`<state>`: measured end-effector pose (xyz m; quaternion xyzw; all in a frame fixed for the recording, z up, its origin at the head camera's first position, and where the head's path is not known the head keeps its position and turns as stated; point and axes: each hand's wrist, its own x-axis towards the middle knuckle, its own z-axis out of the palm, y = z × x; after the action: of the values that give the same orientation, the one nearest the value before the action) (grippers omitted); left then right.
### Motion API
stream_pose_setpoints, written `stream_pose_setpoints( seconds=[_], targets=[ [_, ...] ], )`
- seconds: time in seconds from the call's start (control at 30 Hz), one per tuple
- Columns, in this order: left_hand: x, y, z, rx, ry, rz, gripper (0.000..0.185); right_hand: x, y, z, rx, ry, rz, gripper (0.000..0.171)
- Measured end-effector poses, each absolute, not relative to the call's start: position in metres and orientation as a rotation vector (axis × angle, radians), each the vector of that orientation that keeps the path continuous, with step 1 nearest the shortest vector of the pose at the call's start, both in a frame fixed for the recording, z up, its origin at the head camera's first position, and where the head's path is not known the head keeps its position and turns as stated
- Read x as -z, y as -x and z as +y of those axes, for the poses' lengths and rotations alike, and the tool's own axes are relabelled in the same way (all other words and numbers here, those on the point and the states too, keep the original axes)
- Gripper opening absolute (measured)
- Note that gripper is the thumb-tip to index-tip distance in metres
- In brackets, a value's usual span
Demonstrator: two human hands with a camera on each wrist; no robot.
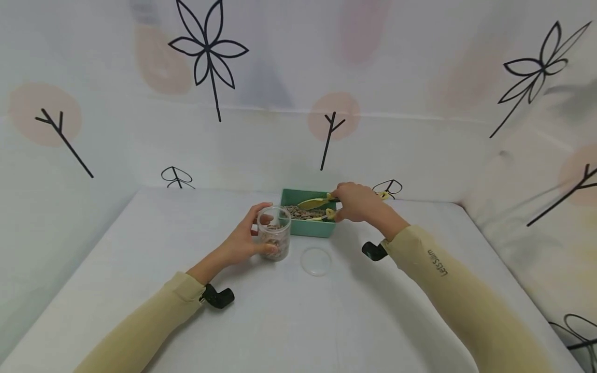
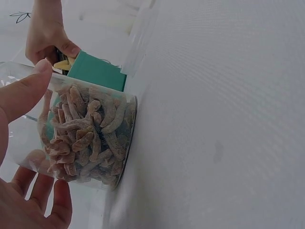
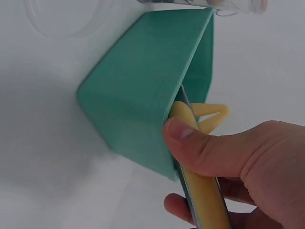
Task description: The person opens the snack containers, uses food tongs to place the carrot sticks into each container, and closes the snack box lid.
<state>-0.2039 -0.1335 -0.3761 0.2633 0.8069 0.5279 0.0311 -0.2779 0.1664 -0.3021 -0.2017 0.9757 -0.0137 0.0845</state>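
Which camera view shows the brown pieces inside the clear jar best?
The left wrist view: the brown pieces appear large, individually distinct through the clear jar. The head view shows them small, partly behind the left hand. The right wrist view catches only a sliver of the jar, too little to judge them.

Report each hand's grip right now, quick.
Left hand: closed, holding the clear jar.
Right hand: closed, holding the yellow tongs.
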Motion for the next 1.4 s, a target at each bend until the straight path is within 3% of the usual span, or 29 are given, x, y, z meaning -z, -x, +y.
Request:
stream_pose_setpoints(
  seconds=[0.23, 0.47, 1.4],
  targets=[
    [0.407, 0.224, -0.139, -1.621, -0.814, 2.513, 0.101, 0.307, 0.277, 0.165, 0.093, 0.626, 2.974, 0.047],
    [0.407, 0.226, -0.140, -1.615, -0.818, 2.515, 0.100, 0.312, 0.276, 0.169, 0.109, 0.648, 3.033, 0.039],
    [0.407, 0.225, -0.141, -1.593, -0.817, 2.547, 0.100, 0.311, 0.269, 0.206, 0.479, 0.597, 3.110, 0.040]
  ],
)
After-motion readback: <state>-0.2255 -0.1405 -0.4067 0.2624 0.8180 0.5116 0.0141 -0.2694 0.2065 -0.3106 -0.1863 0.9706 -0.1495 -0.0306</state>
